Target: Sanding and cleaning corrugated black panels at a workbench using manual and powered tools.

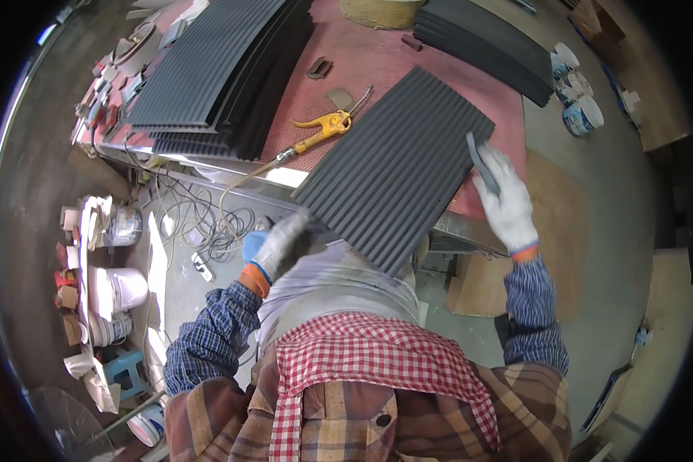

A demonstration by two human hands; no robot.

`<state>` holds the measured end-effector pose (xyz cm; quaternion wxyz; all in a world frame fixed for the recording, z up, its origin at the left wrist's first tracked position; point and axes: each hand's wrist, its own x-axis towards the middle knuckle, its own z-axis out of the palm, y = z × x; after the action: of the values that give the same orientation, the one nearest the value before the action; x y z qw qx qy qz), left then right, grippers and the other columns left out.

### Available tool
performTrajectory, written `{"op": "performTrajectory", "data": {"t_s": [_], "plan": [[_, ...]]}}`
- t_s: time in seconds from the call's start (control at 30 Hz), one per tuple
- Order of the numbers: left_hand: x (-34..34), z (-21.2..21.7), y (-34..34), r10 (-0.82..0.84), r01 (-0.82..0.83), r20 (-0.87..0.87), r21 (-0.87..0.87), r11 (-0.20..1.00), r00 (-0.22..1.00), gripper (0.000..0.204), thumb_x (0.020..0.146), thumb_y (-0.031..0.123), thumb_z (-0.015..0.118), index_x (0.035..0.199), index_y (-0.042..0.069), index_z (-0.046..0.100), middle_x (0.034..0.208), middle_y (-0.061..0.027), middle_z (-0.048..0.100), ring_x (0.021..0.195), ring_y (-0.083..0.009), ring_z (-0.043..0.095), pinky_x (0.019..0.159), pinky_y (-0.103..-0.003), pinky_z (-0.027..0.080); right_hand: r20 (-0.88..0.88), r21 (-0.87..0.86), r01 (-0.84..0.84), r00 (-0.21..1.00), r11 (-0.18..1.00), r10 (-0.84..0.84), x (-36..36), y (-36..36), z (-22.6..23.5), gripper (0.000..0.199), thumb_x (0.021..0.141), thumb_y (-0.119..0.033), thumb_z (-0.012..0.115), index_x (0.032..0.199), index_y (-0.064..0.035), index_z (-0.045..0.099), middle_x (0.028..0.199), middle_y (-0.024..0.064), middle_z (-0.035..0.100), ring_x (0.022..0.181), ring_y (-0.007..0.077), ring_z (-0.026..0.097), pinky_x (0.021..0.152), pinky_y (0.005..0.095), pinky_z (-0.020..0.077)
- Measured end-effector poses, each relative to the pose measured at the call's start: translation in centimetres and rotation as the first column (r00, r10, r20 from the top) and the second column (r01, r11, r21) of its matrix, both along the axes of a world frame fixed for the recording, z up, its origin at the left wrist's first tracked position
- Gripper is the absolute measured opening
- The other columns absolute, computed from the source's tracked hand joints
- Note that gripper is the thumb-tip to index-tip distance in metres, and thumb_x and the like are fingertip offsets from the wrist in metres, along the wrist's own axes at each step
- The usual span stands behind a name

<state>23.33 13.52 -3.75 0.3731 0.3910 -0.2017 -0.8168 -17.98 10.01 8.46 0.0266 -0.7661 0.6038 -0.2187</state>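
A dark ribbed panel (396,165) is laid aslant at the centre of the frame, partly over the red table (354,50), its lower end jutting past the edge. By the right hand (504,196), at centre right, a thin grey strip (481,163) is gripped between thumb and fingers beside the panel's right edge. The left hand (285,240) is blurred near the panel's left corner — its grip cannot be told. A yellow air gun (323,131) is seen left of the panel.
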Motion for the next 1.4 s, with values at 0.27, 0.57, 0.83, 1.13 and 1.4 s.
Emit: {"op": "performTrajectory", "data": {"t_s": [0.27, 0.57, 0.83, 1.13, 1.4], "plan": [[-10.9, 3.8, 2.4, -0.036, 0.025, 0.054, 0.2, 0.98, 0.998, 0.052, 0.089, 0.014, 0.074, 0.128, -0.013, 0.052, 0.122, -0.0176, 0.063, 0.108, -0.0229, 0.065, 0.097, -0.033, 0.053, -0.213, 0.184, -0.086, 0.969, 0.979, 0.125, 9.3, -18.6, -2.0, 0.058, 0.099, -0.045, 0.049, 0.145, -0.0103, 0.046, 0.154, 0.0112, 0.043, 0.142, 0.0308, 0.038, 0.119, 0.0398, 0.0294], [-8.4, 6.3, 1.1, -0.345, 0.301, 0.253, 0.199, 0.933, 0.904, 0.049, 0.088, 0.014, 0.073, 0.127, -0.011, 0.059, 0.121, -0.0165, 0.067, 0.105, -0.0221, 0.066, 0.093, -0.031, 0.052, -0.307, 0.16, -0.18, 0.925, 0.971, 0.222, 1.3, -18.3, -5.3, 0.054, 0.095, -0.034, 0.056, 0.141, -0.0067, 0.049, 0.144, 0.0132, 0.052, 0.136, 0.0293, 0.045, 0.116, 0.043, 0.0305], [-7.7, 9.2, -6.8, -0.632, 0.669, 0.4, 0.061, 0.741, 0.664, 0.04, 0.085, 0.021, 0.077, 0.117, -0.001, 0.069, 0.101, -0.0071, 0.071, 0.079, -0.0153, 0.063, 0.067, -0.029, 0.052, -0.332, 0.145, 0.159, 0.938, 0.977, -0.103, -9.1, -4.7, -4.2, 0.052, 0.091, -0.033, 0.063, 0.132, -0.0025, 0.055, 0.132, 0.0163, 0.06, 0.125, 0.0342, 0.052, 0.113, 0.043, 0.0343], [-17.8, 10.9, -22.7, 0.319, 0.556, 0.863, -0.498, 0.665, 0.392, 0.053, 0.084, 0.03, 0.069, 0.127, -0.001, 0.063, 0.12, -0.0233, 0.068, 0.111, -0.034, 0.067, 0.097, -0.038, 0.051, -0.153, 0.315, 0.424, 0.906, 0.849, -0.396, -9.8, 9.4, -3.7, 0.049, 0.091, -0.032, 0.065, 0.132, -0.0057, 0.057, 0.121, 0.0195, 0.065, 0.11, 0.0399, 0.061, 0.094, 0.0471, 0.05], [-24.4, 9.8, -12.8, 0.362, 0.772, 0.734, -0.633, 0.06, 0.574, 0.046, 0.083, 0.026, 0.07, 0.12, 0.003, 0.056, 0.118, -0.0211, 0.06, 0.115, -0.0389, 0.059, 0.1, -0.046, 0.047, -0.061, 0.397, 0.394, 0.912, 0.829, -0.405, -4.7, 15.2, -1.4, 0.048, 0.091, -0.032, 0.065, 0.131, -0.0062, 0.058, 0.122, 0.0195, 0.065, 0.106, 0.0394, 0.064, 0.088, 0.0473, 0.0534]]}}
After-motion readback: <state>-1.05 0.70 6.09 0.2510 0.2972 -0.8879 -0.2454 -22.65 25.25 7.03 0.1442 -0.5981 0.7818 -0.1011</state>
